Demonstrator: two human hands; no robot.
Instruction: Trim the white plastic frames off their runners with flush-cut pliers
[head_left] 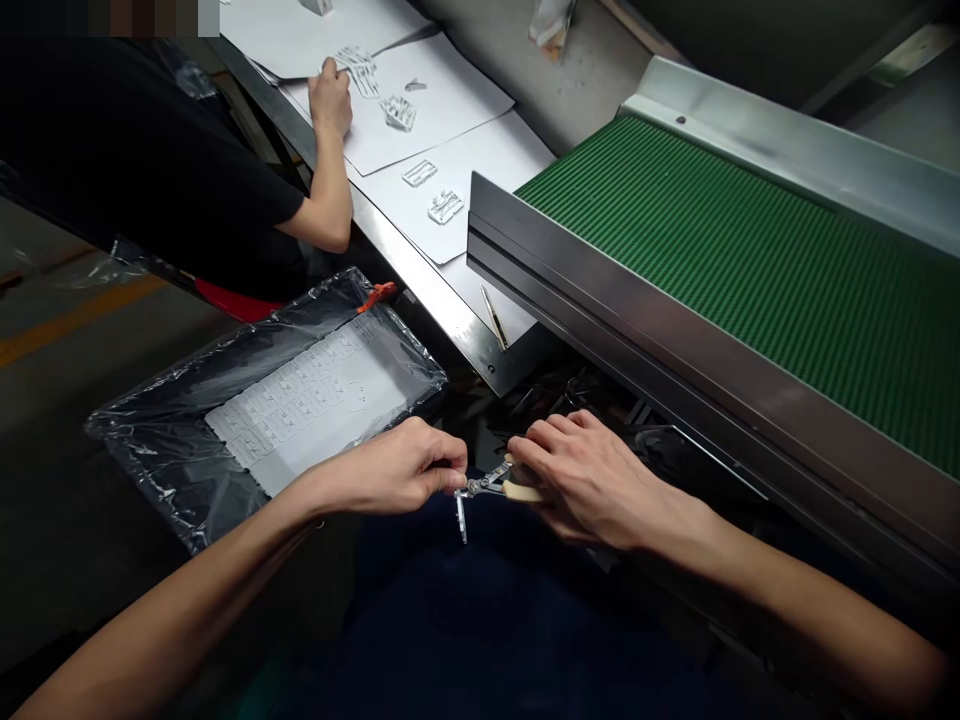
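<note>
Head view. The left hand (397,470) pinches a small clear part (461,520) between thumb and fingers. The part hangs below the fingertips over the dark lap, apparently so that its top faces the tool. The right hand (592,480) has its fingers closed round cream-handled nippers (495,487), whose nose touches the part. A film-wrapped tray (150,440) of similar pieces lies just beside the left hand, within easy reach. Further off, a co-worker's hand (330,95) rests on paper on the desk (420,270). A green conveyor belt (750,260) runs on the right.

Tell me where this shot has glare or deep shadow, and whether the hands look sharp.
Head view: glare streaks the plastic film and the steel rail; head view: deep shadow fills the space under the left hand and right hand; head view: both hands and the nippers look sharp, the clear part faint.
</note>
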